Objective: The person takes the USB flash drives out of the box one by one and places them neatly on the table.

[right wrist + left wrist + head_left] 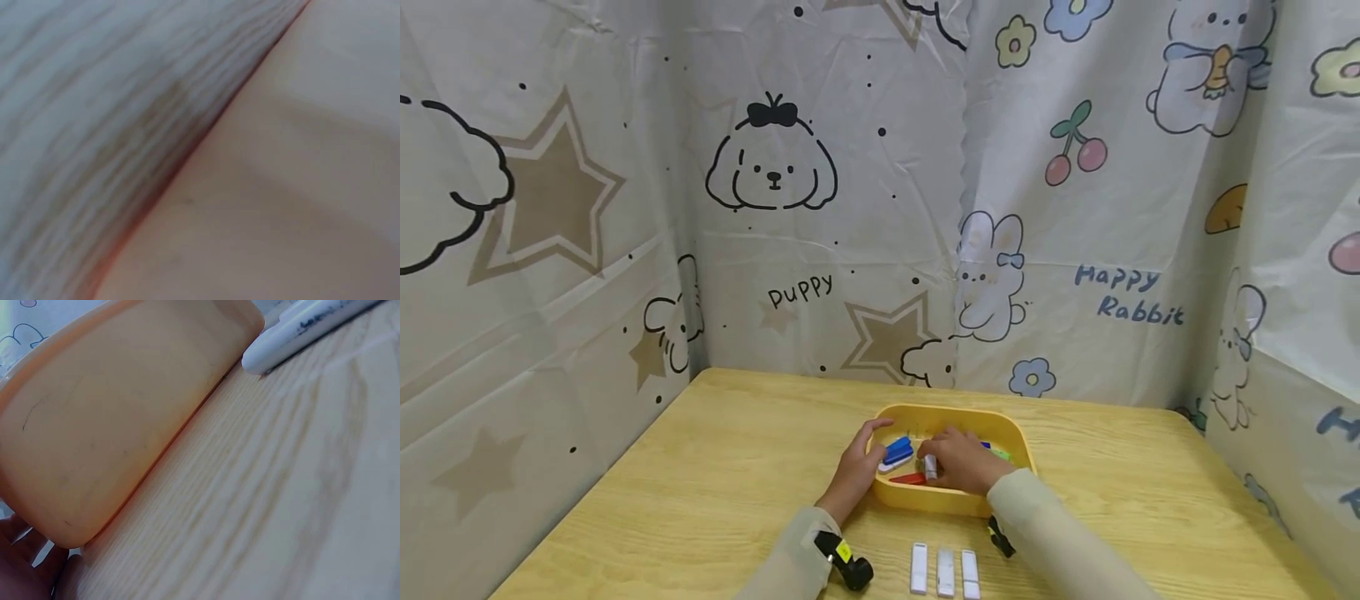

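My left hand (855, 465) holds the left end of a yellow plastic bin (932, 498), its fingers and thumb about the rim. In the left wrist view, fingers (47, 565) of that hand lie against the bin's lower end. My right hand (966, 461) reaches down into the bin and pinches a small white stick (931, 467), its upper part hidden by the fingers. Left of it in the bin lie blue pieces (898, 451) over a white one (895, 464). A red piece (910, 479) lies near the front wall, and a green piece (1002, 455) shows at the right.
In front of the bin, three slim white sticks (945, 572) lie side by side on the wooden table (700, 492). A printed cloth (850, 250) encloses the back and both sides. Close up, the right wrist view shows the bin's wall (262, 206).
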`<state>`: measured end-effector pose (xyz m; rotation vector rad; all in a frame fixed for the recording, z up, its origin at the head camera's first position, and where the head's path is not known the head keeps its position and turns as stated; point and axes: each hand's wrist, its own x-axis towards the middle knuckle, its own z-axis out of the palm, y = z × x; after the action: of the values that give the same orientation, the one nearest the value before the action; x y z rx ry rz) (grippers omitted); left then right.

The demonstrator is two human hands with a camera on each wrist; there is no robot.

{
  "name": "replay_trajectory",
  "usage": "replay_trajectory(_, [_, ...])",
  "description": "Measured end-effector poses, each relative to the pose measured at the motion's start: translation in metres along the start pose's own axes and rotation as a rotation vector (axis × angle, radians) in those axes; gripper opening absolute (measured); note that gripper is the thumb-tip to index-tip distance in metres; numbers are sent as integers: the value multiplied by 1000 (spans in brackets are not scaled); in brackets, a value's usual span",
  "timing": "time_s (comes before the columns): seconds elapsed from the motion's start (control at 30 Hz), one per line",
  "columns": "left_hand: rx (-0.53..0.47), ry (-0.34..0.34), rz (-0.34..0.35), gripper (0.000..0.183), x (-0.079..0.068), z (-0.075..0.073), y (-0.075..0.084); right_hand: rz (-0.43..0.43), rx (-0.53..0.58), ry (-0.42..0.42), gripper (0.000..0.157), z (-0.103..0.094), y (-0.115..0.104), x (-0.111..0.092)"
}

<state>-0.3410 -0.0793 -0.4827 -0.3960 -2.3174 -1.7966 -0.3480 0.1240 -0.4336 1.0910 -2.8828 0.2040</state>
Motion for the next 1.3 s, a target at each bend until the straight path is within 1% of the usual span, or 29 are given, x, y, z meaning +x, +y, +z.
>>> replay_trajectory(0.27, [3,-2,-10,42,1,0,0,14,-35,29,37,-2,-1,1])
replay_trajectory(0.43, [10,4,-2,42,4,0,3,7,-60,79,40,-6,2,3])
replay_trajectory(0.53, [12,12,5,42,7,0,5,11,-47,109,40,-11,3,4])
replay_trajectory(0.63, [11,11,-11,43,7,0,5,10,-15,127,40,-18,4,2])
replay_trajectory(0.83, [19,10,-32,43,1,1,4,-24,48,177,38,-33,1,-12])
replay_trajectory(0.9, [11,9,-38,43,1,1,5,-16,48,187,38,-39,0,-17])
replay_trajectory(1.0, [10,10,-26,43,0,1,6,20,37,185,37,-45,-2,-26])
replay_trajectory(1.07, [10,17,-20,43,0,1,7,24,21,194,38,-48,-3,-33])
replay_trajectory(1.17, [12,17,-15,42,0,2,6,7,17,216,38,-52,-5,-43])
replay_trajectory(1.3, [5,-2,-27,42,1,2,5,-20,30,245,36,-57,-8,-57])
